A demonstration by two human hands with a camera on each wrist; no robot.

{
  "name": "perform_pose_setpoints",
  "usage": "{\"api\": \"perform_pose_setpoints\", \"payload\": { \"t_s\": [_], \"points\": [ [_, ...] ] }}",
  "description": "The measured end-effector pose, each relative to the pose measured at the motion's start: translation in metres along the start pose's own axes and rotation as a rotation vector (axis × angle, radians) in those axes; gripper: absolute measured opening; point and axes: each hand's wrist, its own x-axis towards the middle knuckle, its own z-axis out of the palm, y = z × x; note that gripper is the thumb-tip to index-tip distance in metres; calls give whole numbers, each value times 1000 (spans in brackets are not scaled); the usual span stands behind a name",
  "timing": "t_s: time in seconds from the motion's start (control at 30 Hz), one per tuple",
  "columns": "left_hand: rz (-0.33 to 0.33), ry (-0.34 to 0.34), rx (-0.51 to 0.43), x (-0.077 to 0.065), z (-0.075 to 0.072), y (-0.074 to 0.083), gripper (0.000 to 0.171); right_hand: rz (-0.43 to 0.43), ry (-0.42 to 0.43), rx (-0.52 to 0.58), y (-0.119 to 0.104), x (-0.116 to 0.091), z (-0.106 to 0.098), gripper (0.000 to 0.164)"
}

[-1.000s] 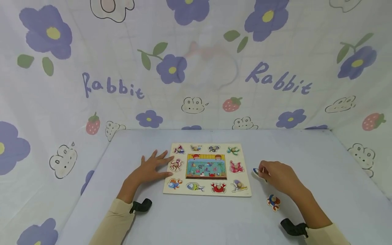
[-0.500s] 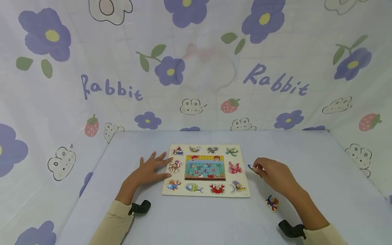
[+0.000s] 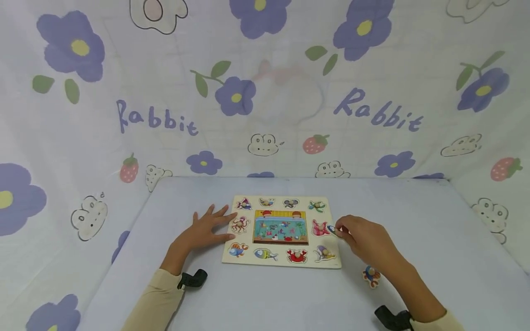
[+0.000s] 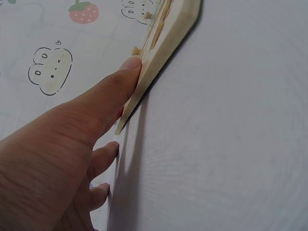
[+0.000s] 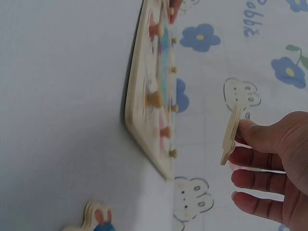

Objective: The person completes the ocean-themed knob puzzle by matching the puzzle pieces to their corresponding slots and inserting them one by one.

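A wooden knob puzzle board (image 3: 312,264) lies flat on the table, ringed by sea-animal pictures around a fish-tank scene. The left hand (image 3: 204,229) has its fingers spread at the board's left side. In the left wrist view, its thumb (image 4: 130,63) rests on the board's edge. The right hand (image 3: 364,235) pinches a small puzzle piece (image 5: 231,137) between thumb and finger, held on edge. In the head view the piece overlaps the board's right edge, near the pink starfish (image 3: 320,227). Its blue and white picture is mostly hidden.
A blue and red-orange knobbed puzzle piece (image 3: 371,276) lies on the white table (image 3: 265,299) below the right hand. Wooden knobs (image 5: 154,99) stand up from the board. A flower-printed cloth (image 3: 285,151) hangs behind the table.
The right hand has carried the pinched piece leftward from the table beside the board to the board's right edge. The left hand has stayed at the board's left side.
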Motion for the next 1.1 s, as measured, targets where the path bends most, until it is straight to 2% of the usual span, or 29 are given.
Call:
{"api": "perform_pose_setpoints", "payload": {
  "t_s": [0.2,0.5,0.8,1.1],
  "points": [
    [-3,0,8,1,3,-2,76,-73,5,4,-23,3,-6,18],
    [-9,6,9,3,-2,-1,76,-213,6,-20,-63,21,-6,15],
    [-24,-8,16,1,-1,-1,77,-306,-41,-36,-97,36,11,16],
    [-29,-12,13,0,-1,0,77,-367,-89,-69,-117,45,38,14]
  ]
}}
